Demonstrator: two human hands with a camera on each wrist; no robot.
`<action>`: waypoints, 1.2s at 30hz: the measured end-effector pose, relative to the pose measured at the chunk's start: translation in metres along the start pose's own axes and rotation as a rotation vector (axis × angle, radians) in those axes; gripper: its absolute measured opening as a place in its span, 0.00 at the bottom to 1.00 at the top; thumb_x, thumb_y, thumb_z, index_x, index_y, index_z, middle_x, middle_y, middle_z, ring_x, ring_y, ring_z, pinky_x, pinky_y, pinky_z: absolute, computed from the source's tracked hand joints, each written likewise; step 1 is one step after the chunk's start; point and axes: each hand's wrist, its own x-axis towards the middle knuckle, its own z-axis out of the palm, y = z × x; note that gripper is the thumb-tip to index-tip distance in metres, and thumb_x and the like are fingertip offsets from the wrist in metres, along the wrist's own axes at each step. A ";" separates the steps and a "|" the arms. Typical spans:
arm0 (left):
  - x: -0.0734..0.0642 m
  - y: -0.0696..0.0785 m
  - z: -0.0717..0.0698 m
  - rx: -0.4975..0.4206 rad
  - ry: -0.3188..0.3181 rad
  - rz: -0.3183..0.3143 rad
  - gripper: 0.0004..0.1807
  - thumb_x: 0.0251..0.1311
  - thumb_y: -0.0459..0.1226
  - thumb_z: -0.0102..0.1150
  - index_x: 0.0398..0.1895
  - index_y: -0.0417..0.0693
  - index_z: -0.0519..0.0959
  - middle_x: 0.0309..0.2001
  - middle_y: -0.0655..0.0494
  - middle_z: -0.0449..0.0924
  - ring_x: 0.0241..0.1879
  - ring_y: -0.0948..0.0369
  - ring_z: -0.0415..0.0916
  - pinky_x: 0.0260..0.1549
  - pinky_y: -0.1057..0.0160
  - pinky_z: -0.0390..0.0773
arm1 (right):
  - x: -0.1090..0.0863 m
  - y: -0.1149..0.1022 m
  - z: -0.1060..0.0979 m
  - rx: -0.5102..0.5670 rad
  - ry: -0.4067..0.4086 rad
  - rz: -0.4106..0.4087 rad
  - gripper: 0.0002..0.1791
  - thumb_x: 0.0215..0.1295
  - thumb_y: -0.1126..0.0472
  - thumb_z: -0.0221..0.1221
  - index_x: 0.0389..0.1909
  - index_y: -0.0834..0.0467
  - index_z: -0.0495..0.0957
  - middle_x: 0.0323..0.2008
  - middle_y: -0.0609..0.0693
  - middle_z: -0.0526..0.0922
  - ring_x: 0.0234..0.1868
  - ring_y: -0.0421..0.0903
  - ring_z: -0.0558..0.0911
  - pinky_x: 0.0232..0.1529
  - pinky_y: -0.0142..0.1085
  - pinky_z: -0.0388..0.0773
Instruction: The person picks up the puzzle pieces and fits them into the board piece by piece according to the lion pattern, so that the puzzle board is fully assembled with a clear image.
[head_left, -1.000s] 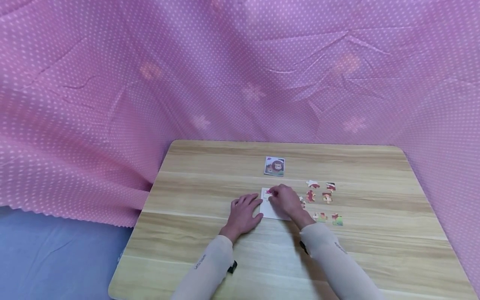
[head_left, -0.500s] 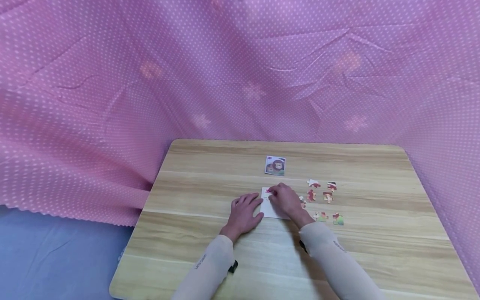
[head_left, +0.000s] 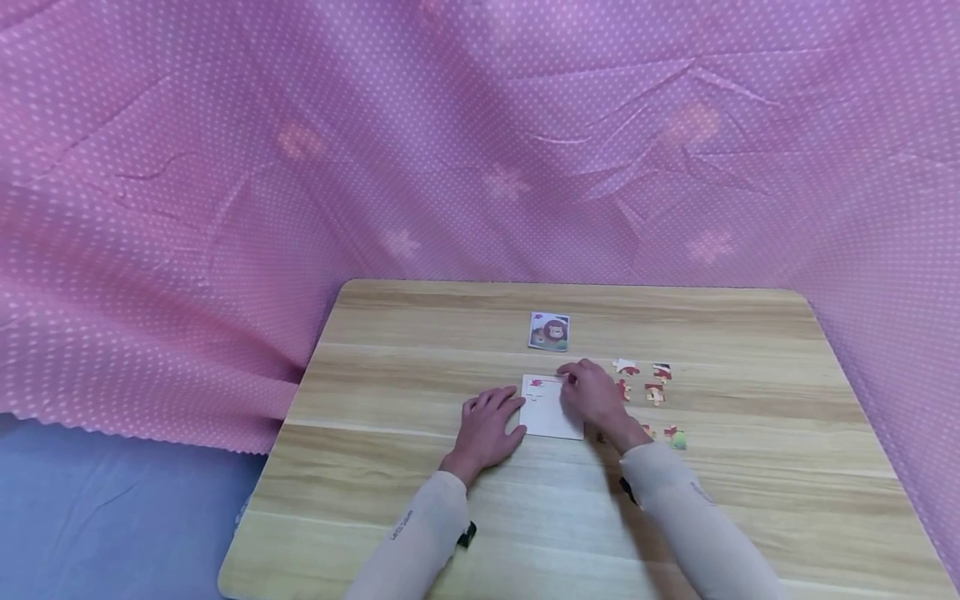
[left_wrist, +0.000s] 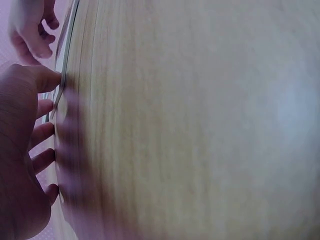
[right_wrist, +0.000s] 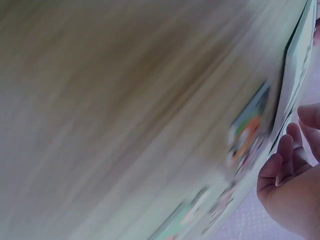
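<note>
Fingers (head_left: 510, 407) of the left hand (head_left: 482, 435), spread and nearly straight, touched the left edge of a flat white square puzzle board (head_left: 550, 423) below centre frame. The right hand (head_left: 597, 400), loosely curled, thumb just clear of the fingertips, hung over the board's right edge, near multicoloured jigsaw pieces (head_left: 655, 393).

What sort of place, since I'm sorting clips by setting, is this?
Probably an indoor play corner, perhaps in a home: pink dotted cloth hangs behind and beside a wooden table, and puzzle pieces lie on it.
</note>
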 end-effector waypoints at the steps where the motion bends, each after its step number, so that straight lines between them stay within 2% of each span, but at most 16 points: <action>1: 0.001 0.000 0.000 -0.001 0.000 0.001 0.27 0.63 0.56 0.50 0.65 0.65 0.71 0.71 0.62 0.63 0.69 0.55 0.59 0.62 0.44 0.61 | 0.000 0.003 -0.002 0.003 0.006 0.003 0.16 0.60 0.63 0.57 0.49 0.53 0.82 0.40 0.52 0.81 0.41 0.50 0.79 0.44 0.46 0.77; 7: 0.003 -0.003 -0.002 0.017 0.008 0.004 0.27 0.63 0.56 0.49 0.66 0.65 0.70 0.71 0.62 0.63 0.69 0.55 0.60 0.62 0.44 0.61 | -0.001 0.023 -0.012 -0.011 0.046 0.017 0.15 0.59 0.62 0.59 0.48 0.54 0.82 0.39 0.53 0.79 0.39 0.49 0.77 0.40 0.44 0.76; 12: 0.007 -0.005 0.000 0.023 0.005 0.005 0.28 0.63 0.57 0.48 0.66 0.65 0.70 0.71 0.62 0.62 0.69 0.56 0.59 0.63 0.44 0.60 | -0.002 0.038 -0.023 -0.014 0.074 0.048 0.14 0.63 0.59 0.57 0.48 0.55 0.81 0.42 0.55 0.78 0.43 0.52 0.76 0.44 0.47 0.75; 16: 0.010 -0.007 0.000 0.028 0.005 0.008 0.28 0.63 0.56 0.48 0.66 0.65 0.70 0.72 0.63 0.62 0.69 0.56 0.59 0.63 0.44 0.60 | -0.001 0.046 -0.030 0.007 0.064 0.093 0.15 0.65 0.57 0.56 0.51 0.55 0.80 0.46 0.55 0.76 0.46 0.53 0.74 0.46 0.48 0.74; 26: 0.016 -0.010 0.000 0.009 0.003 0.012 0.27 0.63 0.56 0.49 0.66 0.65 0.70 0.71 0.62 0.62 0.69 0.56 0.59 0.63 0.43 0.60 | 0.002 0.063 -0.039 -0.016 0.095 0.128 0.17 0.63 0.61 0.54 0.52 0.57 0.79 0.44 0.57 0.76 0.46 0.55 0.73 0.46 0.50 0.72; 36: 0.023 -0.017 -0.001 0.014 -0.003 0.018 0.28 0.63 0.57 0.49 0.66 0.66 0.69 0.72 0.63 0.61 0.70 0.56 0.58 0.64 0.43 0.59 | 0.007 0.075 -0.043 -0.040 0.101 0.164 0.20 0.66 0.60 0.52 0.58 0.60 0.76 0.56 0.63 0.72 0.57 0.63 0.68 0.57 0.58 0.67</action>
